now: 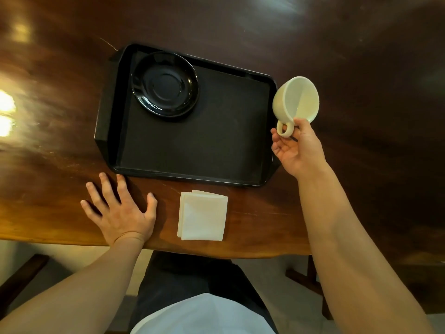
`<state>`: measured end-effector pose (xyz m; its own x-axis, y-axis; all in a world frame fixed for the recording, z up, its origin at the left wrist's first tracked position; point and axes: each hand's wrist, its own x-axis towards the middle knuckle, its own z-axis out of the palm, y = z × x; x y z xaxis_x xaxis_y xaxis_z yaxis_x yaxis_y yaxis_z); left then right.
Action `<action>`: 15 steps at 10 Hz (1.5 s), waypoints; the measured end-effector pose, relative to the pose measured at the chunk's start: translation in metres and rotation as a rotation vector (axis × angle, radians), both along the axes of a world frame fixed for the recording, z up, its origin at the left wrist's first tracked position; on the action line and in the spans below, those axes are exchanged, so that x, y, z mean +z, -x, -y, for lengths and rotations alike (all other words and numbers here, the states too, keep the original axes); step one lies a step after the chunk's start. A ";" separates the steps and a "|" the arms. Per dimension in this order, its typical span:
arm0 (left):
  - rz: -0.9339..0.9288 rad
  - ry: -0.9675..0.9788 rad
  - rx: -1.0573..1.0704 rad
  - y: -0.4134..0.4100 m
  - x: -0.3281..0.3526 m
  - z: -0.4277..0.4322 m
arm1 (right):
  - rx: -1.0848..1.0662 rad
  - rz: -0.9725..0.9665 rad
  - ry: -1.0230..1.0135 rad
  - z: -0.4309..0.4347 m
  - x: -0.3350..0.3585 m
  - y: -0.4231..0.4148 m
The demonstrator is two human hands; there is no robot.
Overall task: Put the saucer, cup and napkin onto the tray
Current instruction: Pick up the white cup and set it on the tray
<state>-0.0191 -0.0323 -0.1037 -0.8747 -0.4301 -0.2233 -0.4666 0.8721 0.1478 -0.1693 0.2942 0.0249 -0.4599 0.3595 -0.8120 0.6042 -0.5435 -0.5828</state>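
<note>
A black tray (192,150) lies on the dark wooden table. In its far left corner rests a glossy black saucer (165,84). My right hand (296,150) is shut on the handle of a cream cup (297,100), which hangs tilted just past the tray's right edge, its mouth facing me. A folded white napkin (202,216) lies on the table in front of the tray's near edge. My left hand (120,208) rests flat on the table to the left of the napkin, fingers spread, holding nothing.
The wooden table (361,68) has its near edge just behind the napkin and my left wrist. Below it show my lap and parts of a wooden chair or bench (303,278). Bright light glares on the table at the far left.
</note>
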 end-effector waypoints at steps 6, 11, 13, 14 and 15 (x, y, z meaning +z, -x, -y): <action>-0.004 0.014 -0.007 0.000 -0.003 0.002 | 0.105 0.080 0.033 0.057 -0.019 0.037; 0.000 0.013 -0.007 0.000 -0.003 0.003 | 0.134 0.123 -0.007 0.078 -0.034 0.036; -0.004 0.012 -0.006 0.000 -0.003 0.003 | 0.130 0.107 0.012 0.081 -0.034 0.035; -0.004 0.008 -0.004 0.000 -0.004 0.003 | 0.142 0.096 0.020 0.080 -0.034 0.034; -0.004 0.012 -0.003 0.000 -0.004 0.002 | 0.176 0.090 0.031 0.079 -0.035 0.033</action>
<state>-0.0191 -0.0345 -0.1077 -0.8770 -0.4297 -0.2152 -0.4630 0.8753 0.1394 -0.2020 0.2156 -0.0096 -0.4383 0.2545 -0.8621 0.7402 -0.4419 -0.5068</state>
